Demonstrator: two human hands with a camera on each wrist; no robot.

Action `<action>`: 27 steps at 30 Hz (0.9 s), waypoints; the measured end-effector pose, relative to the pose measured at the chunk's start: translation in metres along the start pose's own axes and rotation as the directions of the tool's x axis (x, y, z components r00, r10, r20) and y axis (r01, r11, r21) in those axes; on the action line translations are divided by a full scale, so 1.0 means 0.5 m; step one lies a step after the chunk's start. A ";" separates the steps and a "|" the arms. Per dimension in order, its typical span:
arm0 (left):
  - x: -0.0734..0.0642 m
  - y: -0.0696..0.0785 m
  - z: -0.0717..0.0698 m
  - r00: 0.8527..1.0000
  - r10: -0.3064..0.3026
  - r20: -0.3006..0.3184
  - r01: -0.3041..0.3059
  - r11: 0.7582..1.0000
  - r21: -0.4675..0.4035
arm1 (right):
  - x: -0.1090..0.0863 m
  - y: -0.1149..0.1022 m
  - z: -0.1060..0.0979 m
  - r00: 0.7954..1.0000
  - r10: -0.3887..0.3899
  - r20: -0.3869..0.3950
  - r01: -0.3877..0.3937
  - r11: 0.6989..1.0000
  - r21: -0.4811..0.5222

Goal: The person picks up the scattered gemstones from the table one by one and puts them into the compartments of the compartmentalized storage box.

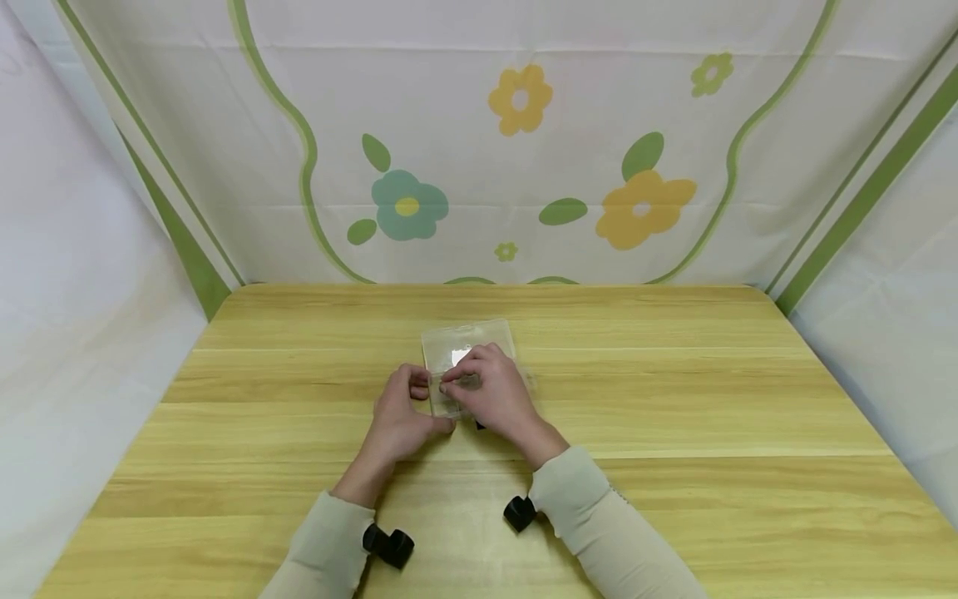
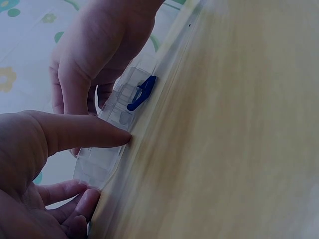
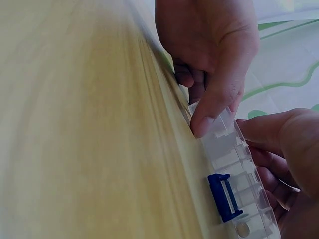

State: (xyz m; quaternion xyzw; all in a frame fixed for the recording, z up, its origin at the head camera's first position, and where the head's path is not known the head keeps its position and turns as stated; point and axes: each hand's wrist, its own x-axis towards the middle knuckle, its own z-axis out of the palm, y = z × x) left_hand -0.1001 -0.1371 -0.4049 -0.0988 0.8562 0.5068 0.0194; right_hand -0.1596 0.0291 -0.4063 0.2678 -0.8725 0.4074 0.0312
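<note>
A clear plastic compartment box [image 3: 219, 134] lies on the table, its lid [image 1: 441, 345] raised on the far side. A dark blue latch [image 3: 223, 197] sits on its front. My left hand [image 1: 397, 420] grips the box's left end, thumb on the near side and fingers at the far side. Over the open compartments, my right hand [image 1: 501, 395] has thumb and index finger close together, their tips reaching into the left part. Whether they pinch something small cannot be made out. A small round silvery piece [image 3: 242, 229] shows in one compartment, in the right wrist view.
The box stands on a wood-grain table [image 1: 674, 399]. Behind it hangs a white cloth [image 1: 464, 166] with flowers and green lines. More white cloth closes both sides. A black wrist mount [image 1: 389, 546] is at the left cuff, another [image 1: 520, 514] at the right.
</note>
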 end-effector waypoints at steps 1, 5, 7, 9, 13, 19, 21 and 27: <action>0.001 0.000 0.001 1.000 -0.004 0.002 0.004 1.000 -0.004 | 0.000 0.000 0.000 1.000 0.004 0.001 -0.004 1.000 0.000; 0.002 -0.001 0.003 1.000 -0.005 0.011 0.005 1.000 -0.006 | -0.002 0.000 0.000 1.000 0.017 -0.004 -0.017 1.000 0.002; 0.002 -0.002 0.003 1.000 -0.004 0.014 0.004 1.000 -0.005 | -0.003 0.000 0.000 1.000 0.018 -0.009 -0.018 1.000 0.000; 0.003 -0.002 0.003 1.000 -0.002 0.018 0.003 1.000 -0.005 | -0.004 0.000 0.000 1.000 0.016 -0.017 -0.016 1.000 -0.006; 0.003 -0.001 0.003 1.000 0.010 0.019 -0.010 1.000 0.002 | -0.004 0.001 -0.002 1.000 -0.003 -0.026 0.002 1.000 -0.017; 0.000 0.002 0.001 0.999 0.039 0.011 -0.039 0.998 0.041 | -0.011 0.005 -0.037 0.998 -0.055 -0.020 0.053 0.994 -0.095; -0.005 0.005 -0.010 0.999 0.023 0.040 -0.025 0.998 0.052 | -0.018 0.013 -0.064 0.999 -0.052 0.005 0.052 0.982 -0.180; -0.005 0.032 -0.106 0.997 -0.014 0.082 -0.002 0.981 0.192 | -0.038 0.050 -0.181 0.995 0.056 0.086 -0.009 0.882 -0.471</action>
